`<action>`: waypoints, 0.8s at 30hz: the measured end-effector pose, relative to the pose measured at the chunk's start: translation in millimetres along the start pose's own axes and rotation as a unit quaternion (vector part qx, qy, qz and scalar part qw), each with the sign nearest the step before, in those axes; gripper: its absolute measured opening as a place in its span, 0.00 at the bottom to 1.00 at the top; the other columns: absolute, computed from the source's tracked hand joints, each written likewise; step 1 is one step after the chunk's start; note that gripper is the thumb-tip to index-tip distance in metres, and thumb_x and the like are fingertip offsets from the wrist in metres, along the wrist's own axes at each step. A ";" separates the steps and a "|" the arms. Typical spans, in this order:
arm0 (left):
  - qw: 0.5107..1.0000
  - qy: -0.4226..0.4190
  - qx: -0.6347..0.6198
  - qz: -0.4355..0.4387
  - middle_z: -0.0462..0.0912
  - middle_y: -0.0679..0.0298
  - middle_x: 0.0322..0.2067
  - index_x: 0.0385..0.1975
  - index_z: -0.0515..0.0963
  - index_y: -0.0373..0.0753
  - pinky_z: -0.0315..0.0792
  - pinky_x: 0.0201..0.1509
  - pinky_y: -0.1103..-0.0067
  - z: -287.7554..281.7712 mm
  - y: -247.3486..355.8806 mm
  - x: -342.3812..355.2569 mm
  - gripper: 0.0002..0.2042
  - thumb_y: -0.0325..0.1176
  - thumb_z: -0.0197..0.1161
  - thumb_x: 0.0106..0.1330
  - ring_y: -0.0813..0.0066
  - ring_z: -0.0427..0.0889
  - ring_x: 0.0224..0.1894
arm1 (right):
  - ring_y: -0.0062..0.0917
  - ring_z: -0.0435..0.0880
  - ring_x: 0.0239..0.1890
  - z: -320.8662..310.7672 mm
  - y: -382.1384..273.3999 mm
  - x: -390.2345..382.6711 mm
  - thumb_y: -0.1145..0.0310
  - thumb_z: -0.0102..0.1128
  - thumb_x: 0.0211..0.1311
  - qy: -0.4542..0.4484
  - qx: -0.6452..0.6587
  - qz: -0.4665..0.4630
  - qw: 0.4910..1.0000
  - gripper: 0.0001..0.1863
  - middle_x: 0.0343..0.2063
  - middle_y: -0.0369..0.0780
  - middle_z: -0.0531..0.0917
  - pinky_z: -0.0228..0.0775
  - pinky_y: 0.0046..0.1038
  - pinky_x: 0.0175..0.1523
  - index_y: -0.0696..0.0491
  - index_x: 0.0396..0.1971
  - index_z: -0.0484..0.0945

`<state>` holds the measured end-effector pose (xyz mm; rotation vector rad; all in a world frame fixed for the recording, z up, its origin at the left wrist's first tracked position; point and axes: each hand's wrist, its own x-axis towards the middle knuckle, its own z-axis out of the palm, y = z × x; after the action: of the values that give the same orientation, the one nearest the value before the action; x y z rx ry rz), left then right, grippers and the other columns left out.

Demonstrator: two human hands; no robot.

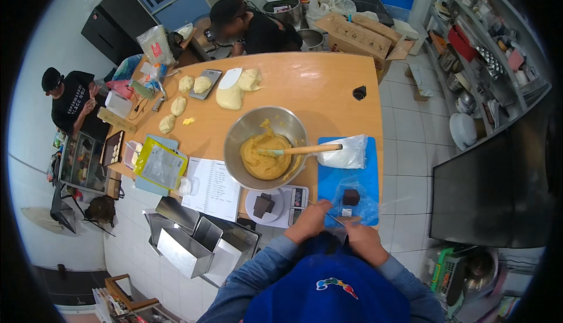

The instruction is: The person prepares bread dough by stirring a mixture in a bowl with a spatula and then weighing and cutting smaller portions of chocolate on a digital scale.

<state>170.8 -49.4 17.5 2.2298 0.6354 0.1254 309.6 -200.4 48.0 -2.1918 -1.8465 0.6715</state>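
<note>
My left hand [309, 220] rests at the table's near edge, beside the white kitchen scale [296, 201], with its fingers curled; I cannot tell whether it holds anything. My right hand [365, 240] grips a knife [335, 218] whose thin blade points left toward my left hand. Just beyond the blade a dark chocolate block [350, 197] sits on clear plastic on the blue cutting board [334, 182]. Dark chocolate pieces [263, 204] lie on the scale's plate. A steel bowl [249, 128] of yellow dough holds a wooden spoon [308, 149].
A white bag of powder [343, 154] lies on the board. A paper sheet [212, 188] and a yellow pouch [158, 163] lie to the left, metal loaf tins [193, 244] stand below the table, and dough portions [202, 84] sit farther back. Two other people stand at the far and left sides.
</note>
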 end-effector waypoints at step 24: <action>0.989 -0.111 0.086 -0.056 0.71 0.52 0.48 0.51 0.66 0.39 0.73 0.42 0.61 -16.8 -0.5 -9.0 0.21 0.28 0.58 0.55 0.49 0.77 0.43 | 0.47 0.78 0.34 2.8 15.6 -24.7 0.68 0.56 0.54 -0.059 0.165 0.035 0.984 0.09 0.28 0.50 0.79 0.69 0.45 0.40 0.57 0.31 0.74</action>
<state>157.9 -42.0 29.6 2.3225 0.6679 -0.2397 319.1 -227.9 44.1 -2.0438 -1.5782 1.0594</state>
